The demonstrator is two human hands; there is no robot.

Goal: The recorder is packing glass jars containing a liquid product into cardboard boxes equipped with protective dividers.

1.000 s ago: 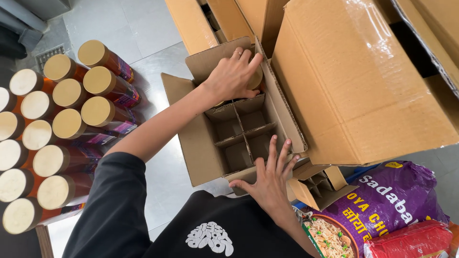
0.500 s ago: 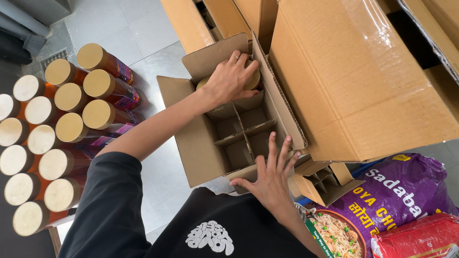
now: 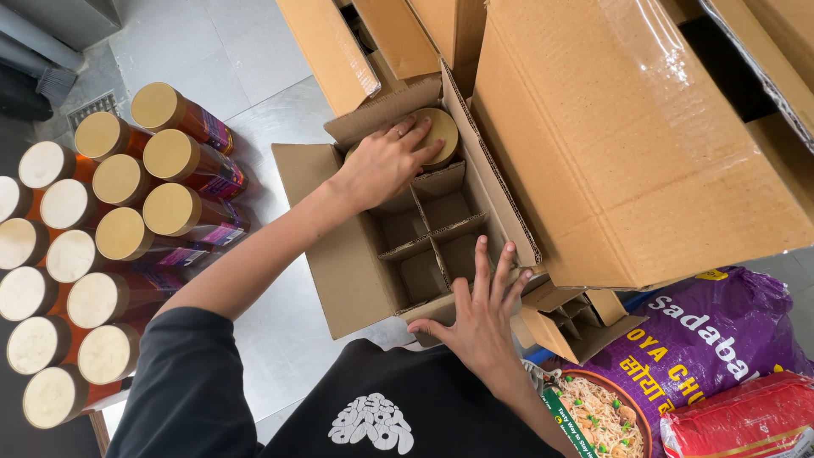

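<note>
Left hand [image 3: 383, 166] grips upright jar [image 3: 437, 134], lid up.

Open brown corrugated cardboard box [image 3: 339, 254] is looking matt, fluted edges showing. Amber jars with round tan lids [image 3: 170, 208] are showing glossy sides, matt tops. Purple plastic bag [image 3: 721, 339] is looking glossy, crinkled. Grey metal worktop [image 3: 280, 110] is reflecting dully. Black printed shirt [image 3: 373, 407] is looking like matt cloth.

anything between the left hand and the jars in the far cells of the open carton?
Nothing visible. The left hand already rests on the tan lids of the jars in the far cells of the carton. The cardboard dividers sit lower, in the empty near cells. The right hand presses on the near wall.
</note>
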